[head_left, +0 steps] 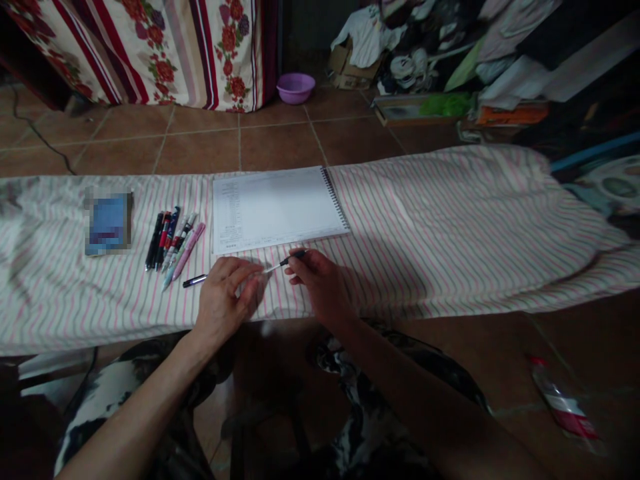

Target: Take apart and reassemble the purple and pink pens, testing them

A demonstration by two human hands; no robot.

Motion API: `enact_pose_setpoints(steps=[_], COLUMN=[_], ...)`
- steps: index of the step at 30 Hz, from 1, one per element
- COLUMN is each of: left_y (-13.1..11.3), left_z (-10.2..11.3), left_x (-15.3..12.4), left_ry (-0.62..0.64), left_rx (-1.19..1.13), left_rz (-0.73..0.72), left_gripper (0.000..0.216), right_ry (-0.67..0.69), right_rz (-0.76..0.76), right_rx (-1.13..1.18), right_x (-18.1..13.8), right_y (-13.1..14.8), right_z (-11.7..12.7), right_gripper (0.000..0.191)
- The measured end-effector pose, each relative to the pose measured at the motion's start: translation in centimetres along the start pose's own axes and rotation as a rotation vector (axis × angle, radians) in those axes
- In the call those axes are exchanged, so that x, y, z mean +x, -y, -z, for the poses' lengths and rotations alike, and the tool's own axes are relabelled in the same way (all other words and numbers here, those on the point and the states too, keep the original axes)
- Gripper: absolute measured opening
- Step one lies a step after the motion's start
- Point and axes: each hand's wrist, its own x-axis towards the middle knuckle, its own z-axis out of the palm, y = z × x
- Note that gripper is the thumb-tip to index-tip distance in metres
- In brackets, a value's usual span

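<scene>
My right hand (320, 277) pinches a black pen part (295, 258) in front of the notebook. From it a thin pale rod, like a pen refill (273, 268), points left toward my other hand. The fingertips of my left hand (230, 290) close around the rod's far end. A dark pen piece with a silvery end (195, 281) lies on the cloth just left of that hand, partly hidden by it. A spiral notebook (280, 207) lies open at a mostly blank white page, with print along its left and lower edges.
Several pens (170, 237) lie grouped left of the notebook, a pink pen (189, 250) among them. Farther left is a blurred-out blue object (107, 223). Striped cloth (425, 227) covers the table. On the tiled floor are a purple basin (295, 88) and a plastic bottle (563, 403).
</scene>
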Motion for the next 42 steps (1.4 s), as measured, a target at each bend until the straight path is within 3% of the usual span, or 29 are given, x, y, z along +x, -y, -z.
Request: enact_pose_setpoints(steps=[12,42], left_y=[-1.1,-1.1], left_z=[-1.4,-1.2], left_x=[1.2,1.2], left_ry=[-0.028,-0.055], left_rx=[-0.026,-0.009], left_rz=[0.006,0.053], left_gripper=[0.017,0.014], right_ry=[0.038,0.009], right_rz=[-0.025,-0.065], right_rx=[0.020,0.036], right_x=[-0.2,0.0], right_y=[0.5,1.2], right_z=[-0.3,-1.0], right_gripper=[0.018,0.016])
